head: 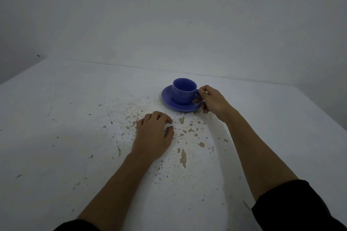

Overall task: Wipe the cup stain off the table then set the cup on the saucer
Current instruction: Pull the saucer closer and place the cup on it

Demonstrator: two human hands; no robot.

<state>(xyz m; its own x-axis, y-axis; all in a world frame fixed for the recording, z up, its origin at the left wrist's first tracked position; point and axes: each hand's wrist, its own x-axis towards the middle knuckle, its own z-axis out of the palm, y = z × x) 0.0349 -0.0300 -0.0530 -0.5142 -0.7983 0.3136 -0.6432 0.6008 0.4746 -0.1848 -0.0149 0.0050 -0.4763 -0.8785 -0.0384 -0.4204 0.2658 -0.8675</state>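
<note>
While the right thumb and forefinger (201,92) pinch the small handle of the blue cup (184,90), the cup already stands upright in the well of the blue saucer (170,101), so the step in hand looks like the last one: letting go. To do it well, I judge the pinch should loosen slowly and the fingers slide straight back off the handle, away from the cup, so nothing tips or drags it off centre; the lower fingers, curled near the saucer's rim, should lift clear without nudging it. Outward from there, the right hand (212,102) sits knuckles up, wrist slightly raised, and the bare forearm runs back toward the lower right into a dark sleeve (293,206).

The left fingers (159,117) are curled and drawn together, tips down on the white table (56,118), just in front of the saucer; whether they press a cloth I cannot tell, since none shows. The left hand (153,135) lies palm down, its forearm angling back to the lower left.

Brownish flecks and patches (183,157) are scattered over the tabletop around the left hand; whether they are stain or worn paint is unclear.
</note>
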